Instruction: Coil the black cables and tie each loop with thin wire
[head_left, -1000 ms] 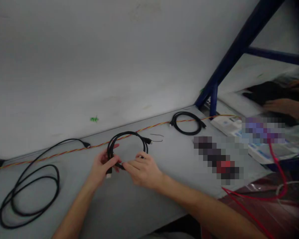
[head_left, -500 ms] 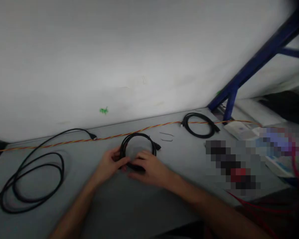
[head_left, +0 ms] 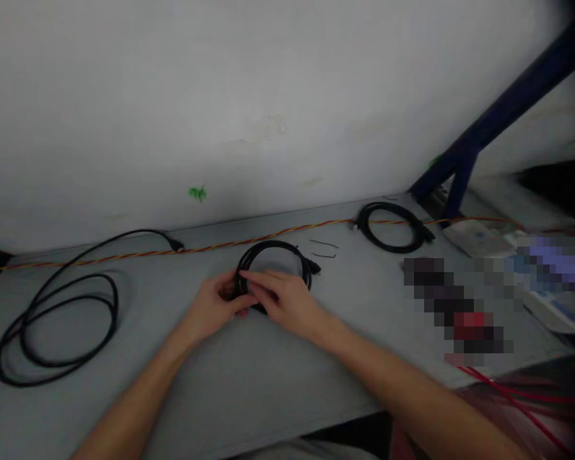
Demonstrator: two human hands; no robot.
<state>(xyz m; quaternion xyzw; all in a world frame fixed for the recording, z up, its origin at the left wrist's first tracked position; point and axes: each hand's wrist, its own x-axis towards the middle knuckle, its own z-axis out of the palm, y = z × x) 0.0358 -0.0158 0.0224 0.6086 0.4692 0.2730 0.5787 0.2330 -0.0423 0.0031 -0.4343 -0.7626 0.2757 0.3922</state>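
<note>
The left hand (head_left: 216,305) grips the cable coil (head_left: 268,244) and should keep it evenly round; whether the right hand (head_left: 294,303) alongside grips is unclear.

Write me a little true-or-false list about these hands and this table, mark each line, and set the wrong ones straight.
1. The left hand holds a black cable coil. True.
2. Two thin dark pieces lie left of the hands. False: they lie right of the held coil.
3. A red-and-yellow twisted wire runs across the table. True.
4. The green mark is on the table. False: it is on the wall.
5. The right hand is at the held coil. True.
</note>
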